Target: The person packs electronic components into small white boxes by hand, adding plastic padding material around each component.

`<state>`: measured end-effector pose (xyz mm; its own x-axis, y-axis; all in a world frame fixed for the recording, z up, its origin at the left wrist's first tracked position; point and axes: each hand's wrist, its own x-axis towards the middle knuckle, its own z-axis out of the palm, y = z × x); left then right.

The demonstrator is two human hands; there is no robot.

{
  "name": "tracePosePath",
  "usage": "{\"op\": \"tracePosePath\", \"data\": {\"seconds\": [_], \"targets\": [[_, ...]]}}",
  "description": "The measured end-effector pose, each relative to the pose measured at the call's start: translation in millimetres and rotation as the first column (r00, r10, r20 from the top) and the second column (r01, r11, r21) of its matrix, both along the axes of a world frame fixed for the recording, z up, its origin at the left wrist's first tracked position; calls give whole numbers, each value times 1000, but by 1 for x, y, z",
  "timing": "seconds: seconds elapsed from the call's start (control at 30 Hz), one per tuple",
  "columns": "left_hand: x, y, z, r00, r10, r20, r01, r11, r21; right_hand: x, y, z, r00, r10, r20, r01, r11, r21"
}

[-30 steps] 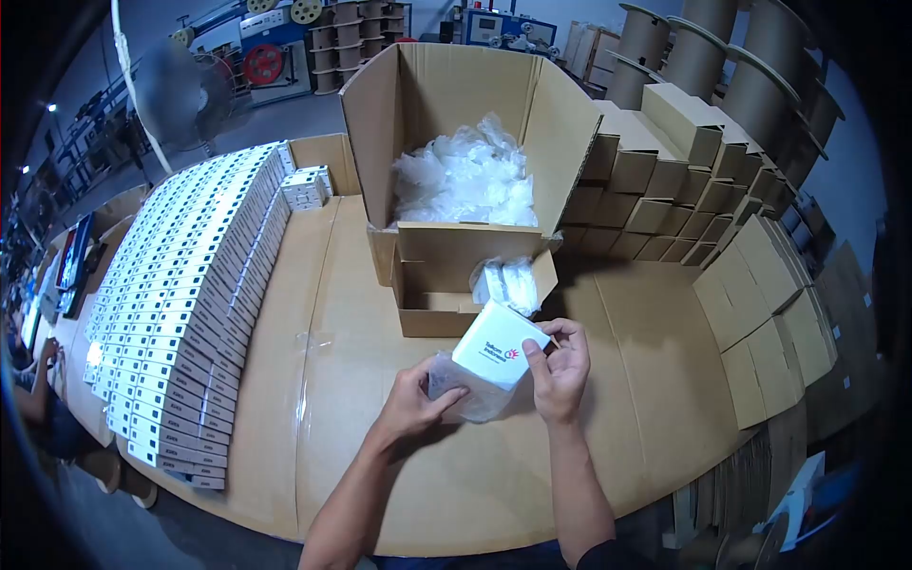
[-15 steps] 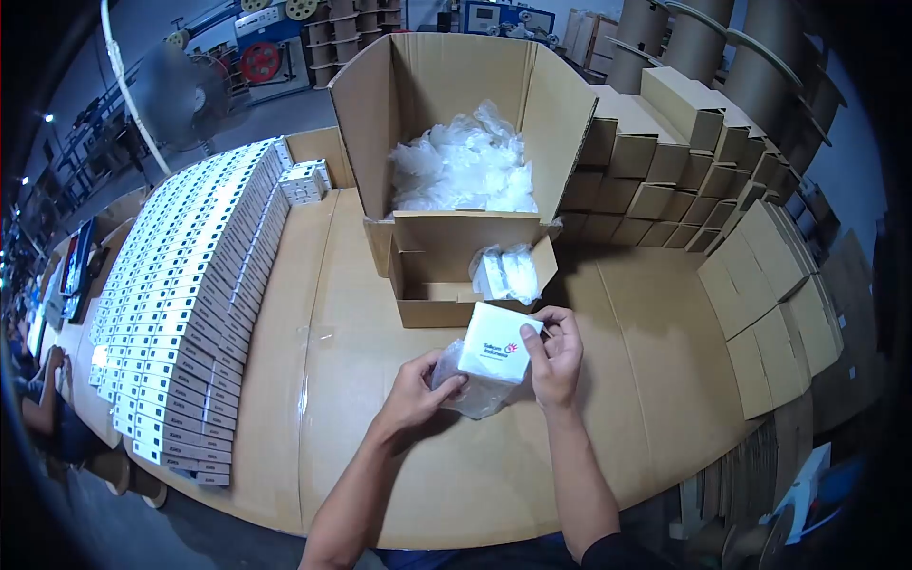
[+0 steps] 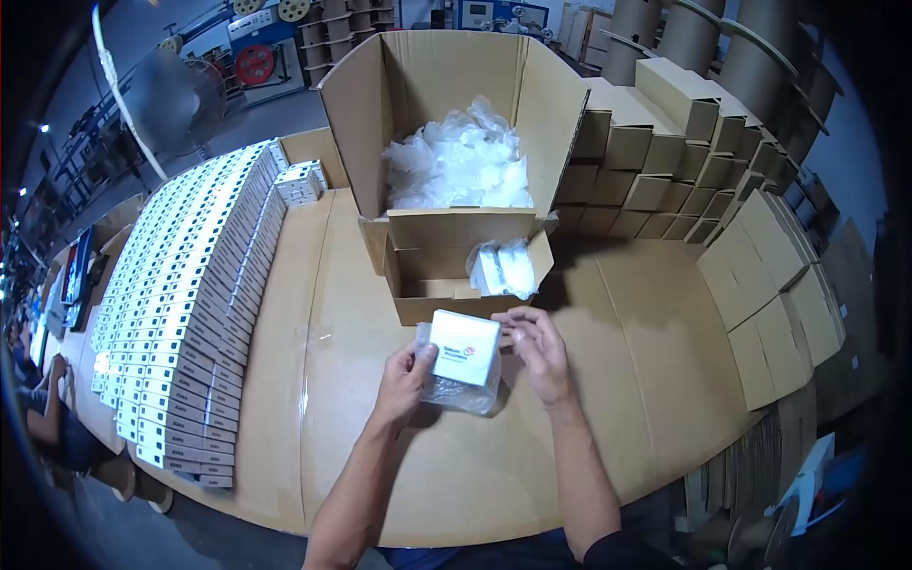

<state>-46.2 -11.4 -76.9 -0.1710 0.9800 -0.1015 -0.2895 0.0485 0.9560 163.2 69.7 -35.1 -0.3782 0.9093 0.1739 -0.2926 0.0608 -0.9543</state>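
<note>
A small white box [image 3: 464,350] with a printed red logo sits partly inside a clear plastic bag [image 3: 465,394]. My left hand [image 3: 404,380] grips both at their left side, thumb across the front of the box. Just off the box's right edge is my right hand [image 3: 540,356], its fingers bent but apart and nothing visible in them. Beyond my hands stands an open cardboard carton [image 3: 437,312], with bagged white boxes [image 3: 503,269] in its right end.
Behind the carton, a large cardboard box [image 3: 356,128] holds crumpled plastic bags [image 3: 461,157]. Tall rows of white boxes [image 3: 190,313] line the left of the table [image 3: 380,503]. Brown cartons [image 3: 655,152] are stacked at the right. A person's arm [image 3: 47,408] shows at far left.
My left hand has moved left with the white box and bag. My right hand has come off the box, which sits lower in the bag.
</note>
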Motion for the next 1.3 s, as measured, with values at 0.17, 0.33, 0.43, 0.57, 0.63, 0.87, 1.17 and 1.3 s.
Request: {"op": "tracePosePath", "data": {"seconds": [0.17,0.33,0.43,0.57,0.63,0.87,1.17,1.3], "targets": [[6,2,5,993,109,53,-111,993,41,-1,-6,-19,985,105,136,-99,994,-46],[0,2,-4,988,125,-85,-111,981,158,-11,-10,-24,996,16,83,-17,1000,13],[8,0,15,972,142,-190,-88,961,264,-11,-9,-22,999,3,37,-4,1000,1],[6,-5,20,936,93,-341,0,965,262,-5,-6,-27,1000,19,-20,-19,1000,-14],[10,-6,22,952,142,-271,-61,956,286,-2,-5,-26,996,12,-90,-14,1000,-20],[11,0,8,995,91,44,-97,984,151,-16,-19,0,982,43,-186,-55,997,-60],[-3,-7,15,951,-46,-306,126,961,246,0,-11,-16,950,205,234,-210,978,-4],[-12,-6,21,927,34,-373,37,983,181,14,-12,1,943,-37,331,19,998,57]]}}
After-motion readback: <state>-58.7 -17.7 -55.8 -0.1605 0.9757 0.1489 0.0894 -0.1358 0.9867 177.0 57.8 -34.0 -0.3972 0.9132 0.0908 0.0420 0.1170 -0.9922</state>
